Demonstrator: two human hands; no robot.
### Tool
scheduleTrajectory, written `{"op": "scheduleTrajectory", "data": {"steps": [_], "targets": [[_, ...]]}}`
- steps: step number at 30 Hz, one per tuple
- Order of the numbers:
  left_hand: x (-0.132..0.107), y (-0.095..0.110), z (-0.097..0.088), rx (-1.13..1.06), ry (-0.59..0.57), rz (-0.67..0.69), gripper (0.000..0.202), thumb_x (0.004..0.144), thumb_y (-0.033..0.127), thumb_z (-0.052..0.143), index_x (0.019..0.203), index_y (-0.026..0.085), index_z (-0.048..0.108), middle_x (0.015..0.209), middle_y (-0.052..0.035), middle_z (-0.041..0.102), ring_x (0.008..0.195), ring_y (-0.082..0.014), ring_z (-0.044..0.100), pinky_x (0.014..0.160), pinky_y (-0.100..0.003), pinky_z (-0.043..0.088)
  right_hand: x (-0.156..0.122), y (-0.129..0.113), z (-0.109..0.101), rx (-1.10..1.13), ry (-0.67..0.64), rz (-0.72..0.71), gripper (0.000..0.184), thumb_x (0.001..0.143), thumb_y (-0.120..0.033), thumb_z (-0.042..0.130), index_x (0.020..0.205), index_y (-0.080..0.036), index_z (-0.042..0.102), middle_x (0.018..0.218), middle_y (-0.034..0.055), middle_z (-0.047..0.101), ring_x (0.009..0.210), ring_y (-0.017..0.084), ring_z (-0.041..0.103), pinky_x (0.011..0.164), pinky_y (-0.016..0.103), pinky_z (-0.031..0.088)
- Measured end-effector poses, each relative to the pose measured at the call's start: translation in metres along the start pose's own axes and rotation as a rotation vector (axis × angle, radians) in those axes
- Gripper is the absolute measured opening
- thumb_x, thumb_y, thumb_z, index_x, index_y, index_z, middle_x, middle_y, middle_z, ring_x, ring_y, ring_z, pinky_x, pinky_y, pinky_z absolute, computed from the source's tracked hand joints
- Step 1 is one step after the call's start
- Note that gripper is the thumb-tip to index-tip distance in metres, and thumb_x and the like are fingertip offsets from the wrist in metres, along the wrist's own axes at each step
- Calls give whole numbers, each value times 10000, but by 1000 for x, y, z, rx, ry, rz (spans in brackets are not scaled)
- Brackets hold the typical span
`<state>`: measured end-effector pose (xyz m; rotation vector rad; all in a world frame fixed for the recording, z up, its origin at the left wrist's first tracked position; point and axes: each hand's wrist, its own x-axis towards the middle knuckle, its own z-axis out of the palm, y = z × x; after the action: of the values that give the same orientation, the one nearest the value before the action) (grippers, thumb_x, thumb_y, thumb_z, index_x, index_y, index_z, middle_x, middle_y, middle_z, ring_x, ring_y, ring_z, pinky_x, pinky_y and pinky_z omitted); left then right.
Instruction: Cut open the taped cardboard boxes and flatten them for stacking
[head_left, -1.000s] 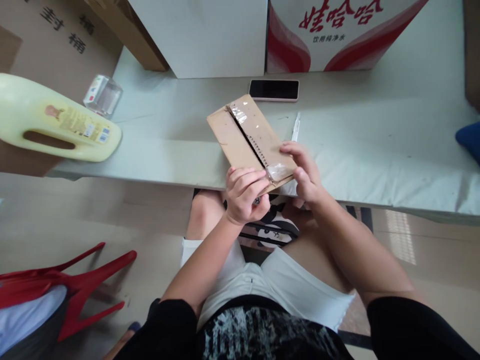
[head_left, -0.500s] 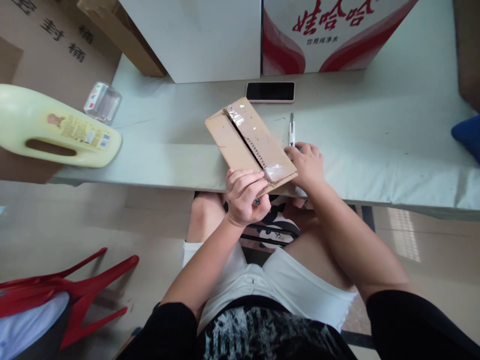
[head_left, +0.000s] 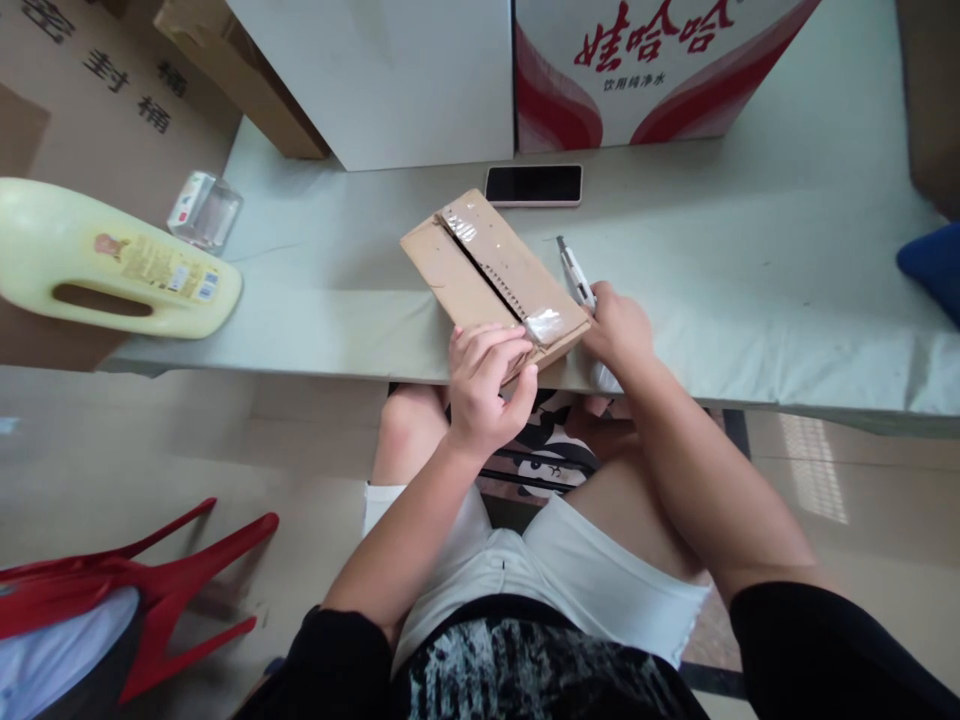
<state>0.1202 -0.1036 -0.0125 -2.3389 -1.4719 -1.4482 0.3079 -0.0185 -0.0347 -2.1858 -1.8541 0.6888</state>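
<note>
A small cardboard box (head_left: 469, 275) with clear tape over its slit top seam rests tilted at the table's front edge. My left hand (head_left: 487, 385) grips its near end, fingers on top and thumb toward the front side. To the right of the box, my right hand (head_left: 619, 325) is closed around a white utility knife (head_left: 574, 270), whose blade end points away from me and to the left. Part of the knife's handle is hidden in the fingers. Under the right wrist a whitish rounded thing (head_left: 604, 378) shows, too covered to name.
Behind the box lies a phone (head_left: 534, 186), in front of a white carton (head_left: 420, 90) and a red-and-white carton (head_left: 622, 110). At left stand a pale yellow jug (head_left: 150, 262) and a clear plastic container (head_left: 206, 212). A red chair (head_left: 172, 575) is on the floor.
My right hand has taken hold of the utility knife, which has swung from upright in view to slanting left. The box has tipped down slightly and shifted a little left.
</note>
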Motion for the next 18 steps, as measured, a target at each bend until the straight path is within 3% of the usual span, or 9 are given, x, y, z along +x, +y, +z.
{"op": "scheduleTrajectory", "data": {"steps": [4,8,10,13,18], "targets": [[8,5,8,57,-44,-60,117,938,278,578,1014,230,652,1077,-67,757,1079,-226,678,1127,-444,406,-2,3,-5,217,24,3,286,920,-356,449,1049,-188,641,853,131,732,790,287,640,742,413,497],[2,1,22,83,78,10,156,923,261,575,1054,225,652,1083,-66,755,1100,-227,659,1147,-437,375,-8,9,-5,484,134,-68,315,917,-348,458,1145,-210,625,768,41,710,699,215,630,700,368,512],[-1,-4,26,75,120,58,209,897,256,577,1091,228,650,1087,-64,747,1110,-231,648,1158,-438,362,-17,12,-7,613,232,-165,370,937,-371,456,1245,-231,606,813,27,715,656,189,614,657,357,513],[-2,-14,24,57,95,98,258,880,283,550,1117,246,643,1085,-58,733,1098,-231,654,1170,-442,352,-36,14,-14,729,426,-352,329,975,-423,470,1207,-262,638,830,24,690,652,182,600,654,375,526],[-2,-28,18,64,103,160,314,871,345,515,1151,250,622,1088,-75,711,1160,-259,634,1094,-457,438,-68,15,-27,704,715,-646,209,975,-408,571,1152,-363,671,755,7,619,583,174,550,600,381,506]]}}
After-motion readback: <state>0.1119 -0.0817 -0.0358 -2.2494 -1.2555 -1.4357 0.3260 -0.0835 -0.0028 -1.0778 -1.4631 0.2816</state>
